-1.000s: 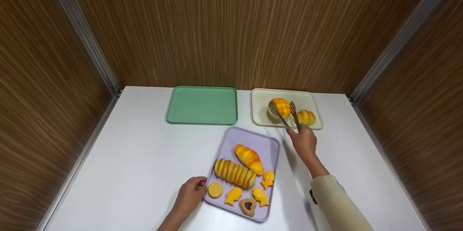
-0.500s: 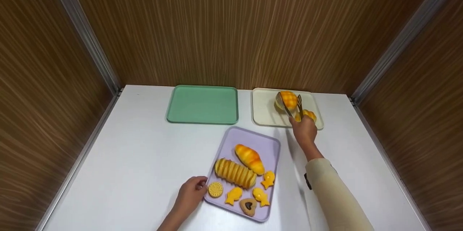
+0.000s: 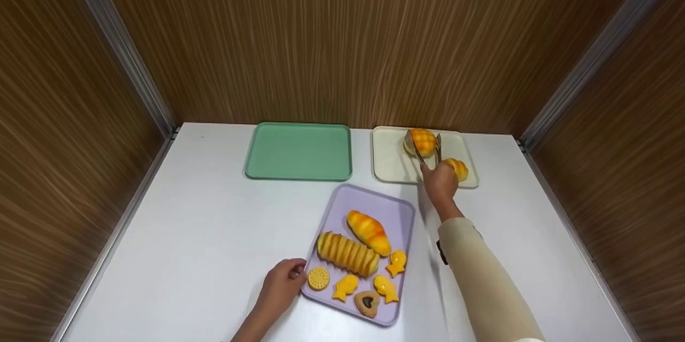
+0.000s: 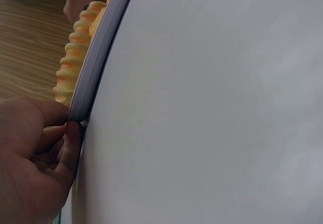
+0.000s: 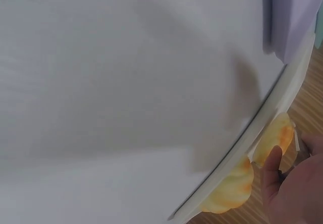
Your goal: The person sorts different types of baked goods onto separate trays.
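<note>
**Tongs Straddle a Round Bun While a Pinched Rim Steadies the Near Tray**

A person's right hand grips metal tongs over the cream tray at far right, their arms on either side of a round bun. Whether they squeeze it, or whether it touches the tray, cannot be told. The wide spread probably suits the bun's bulk. A small ridged roll sits on the same tray, just right and near of the bun.

The left hand pinches the left rim of the purple tray between thumb and finger, likely to stop it sliding on the smooth white table.

On that tray, a glossy, tapering crescent roll lies beside a deeply grooved loaf, the larger pieces at its middle. Toward the near end are a dotted round cookie, three fish-shaped cookies and a brown heart cookie with a dark centre. A smooth green tray lies left of the cream one, before a wood-grain wall.
</note>
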